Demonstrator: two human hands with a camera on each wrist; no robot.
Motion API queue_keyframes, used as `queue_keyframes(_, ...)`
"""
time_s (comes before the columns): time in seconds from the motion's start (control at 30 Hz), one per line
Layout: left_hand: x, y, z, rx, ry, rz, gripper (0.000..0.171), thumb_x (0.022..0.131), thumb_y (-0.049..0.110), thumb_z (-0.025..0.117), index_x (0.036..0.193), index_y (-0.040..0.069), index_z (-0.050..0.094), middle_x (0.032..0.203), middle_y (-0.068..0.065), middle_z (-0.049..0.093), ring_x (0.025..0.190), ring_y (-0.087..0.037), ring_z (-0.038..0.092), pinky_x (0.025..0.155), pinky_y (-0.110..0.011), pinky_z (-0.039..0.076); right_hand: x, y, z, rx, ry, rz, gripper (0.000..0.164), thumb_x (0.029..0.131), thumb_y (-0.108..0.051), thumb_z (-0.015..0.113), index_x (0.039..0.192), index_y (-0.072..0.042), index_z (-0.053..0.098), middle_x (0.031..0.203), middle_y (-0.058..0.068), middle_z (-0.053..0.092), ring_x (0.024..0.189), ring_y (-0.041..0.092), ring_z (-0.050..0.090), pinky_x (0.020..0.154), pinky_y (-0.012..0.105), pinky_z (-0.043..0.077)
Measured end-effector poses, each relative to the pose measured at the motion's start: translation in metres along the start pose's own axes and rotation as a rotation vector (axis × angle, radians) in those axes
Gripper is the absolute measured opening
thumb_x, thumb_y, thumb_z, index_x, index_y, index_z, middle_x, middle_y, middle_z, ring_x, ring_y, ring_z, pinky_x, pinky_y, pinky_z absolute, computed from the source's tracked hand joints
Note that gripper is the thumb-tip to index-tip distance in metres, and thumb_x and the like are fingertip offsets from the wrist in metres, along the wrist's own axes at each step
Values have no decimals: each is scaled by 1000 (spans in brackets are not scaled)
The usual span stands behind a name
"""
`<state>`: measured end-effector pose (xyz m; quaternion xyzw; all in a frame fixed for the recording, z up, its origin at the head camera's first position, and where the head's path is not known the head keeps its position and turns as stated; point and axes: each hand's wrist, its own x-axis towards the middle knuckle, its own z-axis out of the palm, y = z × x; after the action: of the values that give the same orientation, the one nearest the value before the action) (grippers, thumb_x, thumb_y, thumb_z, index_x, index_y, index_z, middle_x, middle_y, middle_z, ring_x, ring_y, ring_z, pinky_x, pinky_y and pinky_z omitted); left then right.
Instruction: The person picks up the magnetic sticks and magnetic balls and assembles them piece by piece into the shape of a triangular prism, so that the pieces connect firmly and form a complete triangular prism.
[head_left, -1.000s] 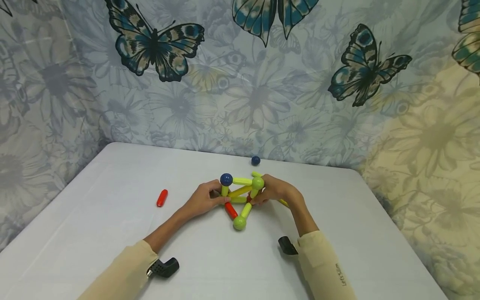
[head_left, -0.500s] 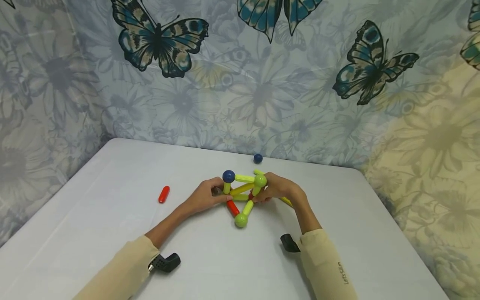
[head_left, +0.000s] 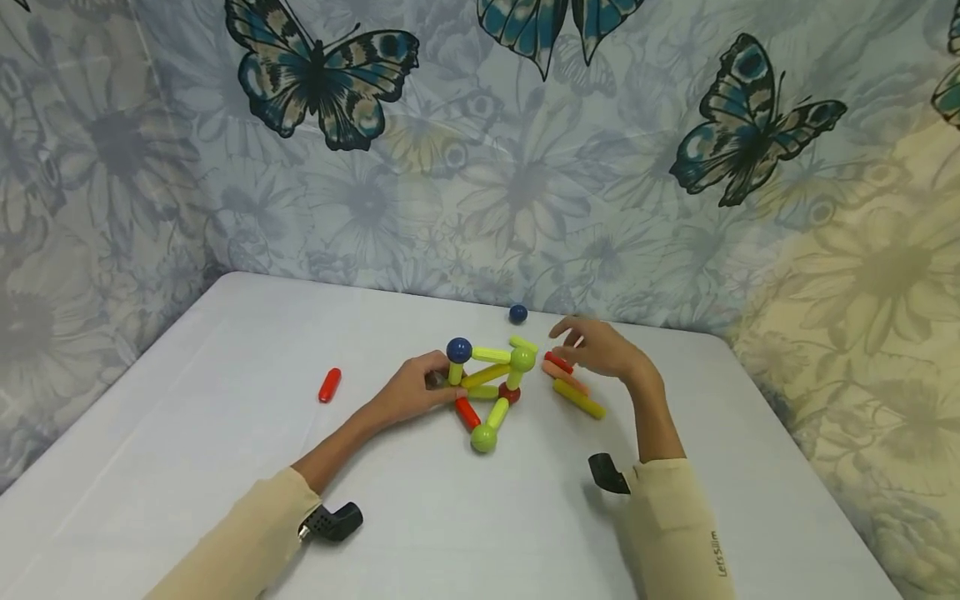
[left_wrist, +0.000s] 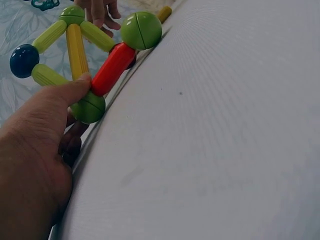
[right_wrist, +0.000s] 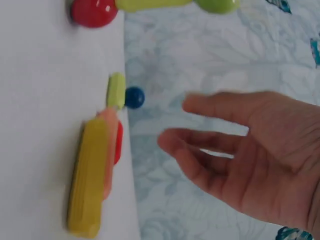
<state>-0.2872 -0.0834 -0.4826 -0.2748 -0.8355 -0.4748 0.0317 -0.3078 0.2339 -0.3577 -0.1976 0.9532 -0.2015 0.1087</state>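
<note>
My left hand (head_left: 408, 389) grips a frame of magnetic rods and balls at its left corner. In the left wrist view the thumb presses by a green ball (left_wrist: 89, 110), where a yellow rod (left_wrist: 77, 50) and a red rod (left_wrist: 112, 70) meet. A dark blue ball (head_left: 459, 350) tops the frame's left side, and a red ball (head_left: 510, 392) sits at its right. My right hand (head_left: 606, 348) hovers with loosely bent fingers, holding nothing. Beneath and beside it lie a loose red rod (head_left: 558, 362), an orange rod (head_left: 566, 377) and a yellow rod (head_left: 578, 399).
A loose dark blue ball (head_left: 518, 314) lies by the white table's back edge. Behind the frame is a light green rod (head_left: 522, 342). Another red rod (head_left: 330, 385) lies off to the left. A butterfly-printed cloth (head_left: 517, 192) hangs behind the table.
My right hand has let go of the frame and moved right and up, over the loose rods, uncovering them and the red ball. The left hand keeps its grip.
</note>
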Motion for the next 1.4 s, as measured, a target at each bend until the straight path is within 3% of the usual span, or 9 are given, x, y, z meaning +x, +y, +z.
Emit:
queue_keyframes(0.1, 2, 0, 0, 14, 6, 15, 28, 92, 25, 81, 115, 12, 71, 107, -5, 71, 91, -14, 60, 82, -26, 50, 1, 8, 0, -52, 47, 50, 38, 104, -7, 55, 142, -2, 58, 129, 28, 65, 110, 39, 67, 94, 50, 57)
queue_keyframes(0.27, 3, 0, 0, 23, 6, 4, 29, 93, 26, 80, 116, 11, 71, 107, -5, 71, 92, -15, 60, 83, -27, 51, 14, 13, 14, -134, -97, 137, 45, 104, -2, 52, 148, -8, 57, 144, 27, 58, 130, 43, 58, 108, 58, 50)
queue_keyframes(0.63, 1, 2, 1, 7, -3, -14, 31, 93, 24, 80, 119, 11, 71, 109, -6, 71, 95, -15, 60, 86, -28, 51, 6, 26, 21, -190, -51, 287, 37, 101, 1, 56, 137, -5, 57, 115, 19, 64, 98, 33, 58, 88, 49, 53)
queue_keyframes(0.8, 2, 0, 2, 4, -5, -13, 30, 93, 25, 80, 119, 11, 71, 110, -6, 71, 96, -15, 61, 86, -28, 51, 5, 21, 18, -220, -42, 293, 42, 104, -4, 55, 146, -5, 55, 138, 25, 61, 115, 40, 60, 99, 57, 53)
queue_keyframes(0.9, 2, -1, 1, 7, -6, -5, 29, 93, 25, 79, 117, 11, 70, 109, -5, 71, 94, -15, 60, 85, -28, 51, 3, 13, 11, -194, 9, 234, 53, 96, 6, 55, 148, -3, 54, 145, 27, 58, 114, 40, 61, 96, 54, 55)
queue_keyframes(0.97, 2, -2, 0, 5, -10, 0, 29, 94, 25, 79, 117, 11, 69, 108, -6, 71, 93, -15, 60, 84, -27, 51, 0, 5, 3, -146, 70, 155, 57, 89, 12, 54, 144, 0, 56, 132, 28, 64, 101, 36, 62, 83, 44, 56)
queue_keyframes(1.17, 3, -2, 0, 4, -10, 6, 30, 94, 23, 79, 119, 10, 69, 108, -6, 71, 93, -14, 59, 83, -25, 50, -19, -29, -14, -3, 213, -117, 35, 92, 5, 66, 126, 1, 58, 107, 21, 69, 92, 31, 68, 76, 38, 57)
queue_keyframes(1.3, 2, -1, 0, -5, -12, 8, 32, 93, 22, 79, 120, 9, 69, 109, -7, 71, 95, -15, 61, 83, -25, 50, -30, -54, -19, 2, 147, -322, 32, 92, -2, 76, 118, -6, 58, 107, 10, 72, 96, 24, 72, 83, 41, 61)
queue_keyframes(1.4, 2, -1, 0, -11, -19, 13, 32, 93, 21, 79, 121, 9, 69, 109, -7, 71, 95, -15, 62, 84, -25, 51, -35, -74, -16, 0, 5, -456, 30, 90, -7, 80, 113, -10, 61, 102, 1, 74, 93, 15, 71, 83, 36, 61)
